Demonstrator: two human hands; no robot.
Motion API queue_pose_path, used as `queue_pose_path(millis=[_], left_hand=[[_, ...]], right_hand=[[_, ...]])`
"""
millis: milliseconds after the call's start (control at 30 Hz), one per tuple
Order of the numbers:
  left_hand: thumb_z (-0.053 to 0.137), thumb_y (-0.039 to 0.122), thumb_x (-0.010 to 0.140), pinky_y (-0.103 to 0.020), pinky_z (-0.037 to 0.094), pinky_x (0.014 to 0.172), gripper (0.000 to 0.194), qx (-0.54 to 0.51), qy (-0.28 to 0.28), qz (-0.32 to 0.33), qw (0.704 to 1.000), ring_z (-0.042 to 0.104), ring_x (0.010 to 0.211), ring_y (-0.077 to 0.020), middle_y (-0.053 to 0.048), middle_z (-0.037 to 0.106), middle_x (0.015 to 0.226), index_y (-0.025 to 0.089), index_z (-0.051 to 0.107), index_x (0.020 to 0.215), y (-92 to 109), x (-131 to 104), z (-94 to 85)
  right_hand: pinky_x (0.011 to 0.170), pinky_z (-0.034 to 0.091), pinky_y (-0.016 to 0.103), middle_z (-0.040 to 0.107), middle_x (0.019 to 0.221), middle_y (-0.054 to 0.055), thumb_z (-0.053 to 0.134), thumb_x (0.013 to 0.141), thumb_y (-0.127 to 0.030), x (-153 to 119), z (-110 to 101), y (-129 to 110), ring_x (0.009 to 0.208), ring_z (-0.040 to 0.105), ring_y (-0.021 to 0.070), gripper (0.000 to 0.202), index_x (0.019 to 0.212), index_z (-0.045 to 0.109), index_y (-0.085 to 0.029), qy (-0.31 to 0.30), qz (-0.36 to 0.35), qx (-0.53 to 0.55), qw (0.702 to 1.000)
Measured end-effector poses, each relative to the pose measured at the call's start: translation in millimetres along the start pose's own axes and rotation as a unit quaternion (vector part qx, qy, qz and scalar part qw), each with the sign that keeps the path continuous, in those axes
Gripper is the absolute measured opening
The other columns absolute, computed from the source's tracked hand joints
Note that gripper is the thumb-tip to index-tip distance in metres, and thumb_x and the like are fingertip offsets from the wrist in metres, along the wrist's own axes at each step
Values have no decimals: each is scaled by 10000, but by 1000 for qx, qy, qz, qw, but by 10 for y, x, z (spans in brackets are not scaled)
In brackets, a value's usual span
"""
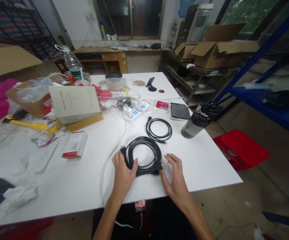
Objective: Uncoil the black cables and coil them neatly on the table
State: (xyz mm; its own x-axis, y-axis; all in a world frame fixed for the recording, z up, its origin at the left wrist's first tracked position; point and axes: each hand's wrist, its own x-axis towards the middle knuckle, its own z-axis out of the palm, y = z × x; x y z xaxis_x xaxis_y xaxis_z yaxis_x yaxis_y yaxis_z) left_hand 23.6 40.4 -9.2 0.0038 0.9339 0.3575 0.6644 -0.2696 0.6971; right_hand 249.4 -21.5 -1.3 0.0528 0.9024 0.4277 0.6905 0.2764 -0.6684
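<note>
A thick black cable coil (144, 154) lies on the white table (79, 176) near its front edge. My left hand (122, 173) grips the coil's left side, thumb over the strands. My right hand (174, 176) rests flat on the table at the coil's right end, fingers spread, touching the plug end. A smaller, thinner black cable coil (158, 130) lies just behind the big one, apart from both hands.
A dark bottle (199, 120) lies at the right edge by a phone (179, 111). A white power strip (135, 111) and its white cord (109, 160) run left of the coils. A red-white box (74, 144), a booklet (74, 104) and clutter fill the left. A red stool (240, 148) stands right.
</note>
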Motion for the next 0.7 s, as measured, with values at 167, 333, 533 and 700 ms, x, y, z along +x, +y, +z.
queue_pose_path(millis=[167,333,533,700], left_hand=[[662,415,1031,-631,371,1219,767,-40,26,-18,999,412,1469,-389,-222,435,1542,209,278,1662,-46,-14,5],[636,445,1046,-564,436,1198,608,-81,75,-45,993,484,1432,-341,-172,491,1526,258,422,1583,-75,-10,-37],[634,497,1042,-521,455,1176,461,-136,94,-85,983,589,1316,-299,-132,582,1455,268,563,1435,-128,-16,-52],[646,529,1029,-511,449,1194,428,-208,104,-130,964,622,1323,-294,-139,655,1409,228,623,1333,-173,-24,-62]], right_hand=[[929,639,460,643,1187,148,593,1003,-96,-531,-28,-93,1153,671,281,374,1358,597,-214,75,-43,35,996],[776,609,370,697,905,61,618,962,-74,-1250,287,-143,834,696,215,215,1107,657,-228,20,-59,101,993],[926,618,391,809,1069,127,558,1004,-299,-1658,1136,390,999,791,282,277,1150,767,-191,-213,258,159,929],[1061,587,480,814,1164,178,646,836,-247,-1715,1624,854,1159,767,356,355,1137,813,-160,-206,301,150,919]])
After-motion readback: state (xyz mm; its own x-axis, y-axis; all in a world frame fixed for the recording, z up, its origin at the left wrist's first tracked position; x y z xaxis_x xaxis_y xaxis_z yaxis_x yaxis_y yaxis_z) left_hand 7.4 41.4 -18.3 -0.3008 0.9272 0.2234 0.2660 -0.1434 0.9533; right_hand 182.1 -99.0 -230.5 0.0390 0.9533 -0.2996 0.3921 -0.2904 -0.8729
